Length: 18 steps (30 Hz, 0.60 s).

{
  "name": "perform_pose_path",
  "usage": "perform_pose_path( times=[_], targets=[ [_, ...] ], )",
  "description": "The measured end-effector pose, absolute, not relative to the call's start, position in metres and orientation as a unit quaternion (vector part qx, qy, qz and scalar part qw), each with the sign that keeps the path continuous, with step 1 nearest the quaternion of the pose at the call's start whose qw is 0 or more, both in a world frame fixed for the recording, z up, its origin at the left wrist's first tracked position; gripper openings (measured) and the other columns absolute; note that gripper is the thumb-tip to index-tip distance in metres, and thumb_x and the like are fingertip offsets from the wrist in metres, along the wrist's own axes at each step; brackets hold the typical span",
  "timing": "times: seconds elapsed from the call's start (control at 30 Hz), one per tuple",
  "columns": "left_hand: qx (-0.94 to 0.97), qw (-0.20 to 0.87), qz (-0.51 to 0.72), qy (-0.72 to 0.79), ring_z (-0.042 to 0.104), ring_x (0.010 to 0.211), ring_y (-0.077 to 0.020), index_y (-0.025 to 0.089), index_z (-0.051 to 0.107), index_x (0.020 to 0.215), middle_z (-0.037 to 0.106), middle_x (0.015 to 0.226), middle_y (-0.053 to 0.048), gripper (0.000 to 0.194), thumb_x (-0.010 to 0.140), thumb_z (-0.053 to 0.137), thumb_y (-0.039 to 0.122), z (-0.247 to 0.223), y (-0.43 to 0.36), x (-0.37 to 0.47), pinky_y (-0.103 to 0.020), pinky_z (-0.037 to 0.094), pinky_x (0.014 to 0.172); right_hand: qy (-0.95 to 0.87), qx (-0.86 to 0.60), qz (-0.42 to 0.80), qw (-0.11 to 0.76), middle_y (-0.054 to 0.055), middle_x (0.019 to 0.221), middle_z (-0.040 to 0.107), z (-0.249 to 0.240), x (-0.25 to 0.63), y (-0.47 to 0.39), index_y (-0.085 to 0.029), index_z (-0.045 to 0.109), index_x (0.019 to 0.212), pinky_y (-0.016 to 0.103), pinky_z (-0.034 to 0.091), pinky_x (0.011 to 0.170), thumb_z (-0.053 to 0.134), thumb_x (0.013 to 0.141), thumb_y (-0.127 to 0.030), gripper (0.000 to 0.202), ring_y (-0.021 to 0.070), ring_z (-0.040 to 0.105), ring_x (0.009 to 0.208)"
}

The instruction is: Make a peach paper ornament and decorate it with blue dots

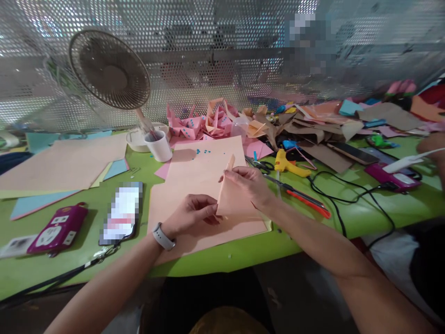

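Note:
A folded piece of peach paper point(233, 199) stands tilted between my hands, above flat peach sheets point(184, 178) on the green table. My right hand point(248, 183) pinches its upper part near the rolled or folded edge. At its lower left corner, the fingers of my left hand point(201, 211) are closed on the paper. Small blue dots point(198, 151) lie on the sheet beyond my hands. To the right of the paper are black scissors point(261, 164), a yellow glue gun point(288, 164) and an orange-red cutter point(309, 202).
A fan point(111, 69) and white cup point(159, 146) stand at the back left. A phone point(121, 211) and purple device point(60, 228) lie left. Pink folded papers point(189, 125) and brown scraps line the back. Black cables point(335, 199) cross the right side, near another person's hand.

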<state>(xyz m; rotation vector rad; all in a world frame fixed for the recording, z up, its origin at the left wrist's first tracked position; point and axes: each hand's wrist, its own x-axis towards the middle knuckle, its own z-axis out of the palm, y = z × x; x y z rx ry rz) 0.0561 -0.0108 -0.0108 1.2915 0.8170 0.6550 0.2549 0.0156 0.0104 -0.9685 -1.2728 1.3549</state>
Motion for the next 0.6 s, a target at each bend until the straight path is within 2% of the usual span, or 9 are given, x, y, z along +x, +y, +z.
perform_pose_path(
  times=[0.37,0.47,0.6],
  targets=[
    [0.579,0.71,0.198,0.349,0.071,0.063,-0.0171,0.011,0.071,0.08,0.074,0.075,-0.012,0.043,0.077,0.071,0.054,-0.0072,-0.017,0.0637,-0.024,0.057,0.061,-0.58,-0.401,0.562,0.432,-0.001,0.061,0.058,0.0108,0.2517,0.0104,-0.016,0.072,0.071,0.024,0.033,0.05,0.073,0.073,-0.049,0.033,0.0095,0.046,0.054],
    [0.561,0.73,0.181,0.346,0.071,0.065,-0.016,0.011,0.072,0.083,0.075,0.078,-0.011,0.04,0.075,0.074,0.05,-0.009,-0.0168,0.062,-0.023,0.056,0.063,-0.6,-0.397,0.547,0.427,0.0,0.063,0.057,0.0117,0.2523,0.0092,-0.016,0.071,0.071,0.024,0.034,0.051,0.071,0.074,-0.05,0.034,0.01,0.045,0.056],
    [0.582,0.726,0.152,0.333,0.07,0.066,-0.0138,0.012,0.073,0.085,0.076,0.084,-0.011,0.03,0.077,0.074,0.042,-0.0084,-0.0147,0.0579,-0.021,0.054,0.062,-0.636,-0.376,0.508,0.442,-0.002,0.059,0.048,0.0129,0.2531,0.0069,-0.017,0.065,0.063,0.025,0.031,0.051,0.071,0.075,-0.049,0.035,0.0102,0.04,0.057]
  ],
)
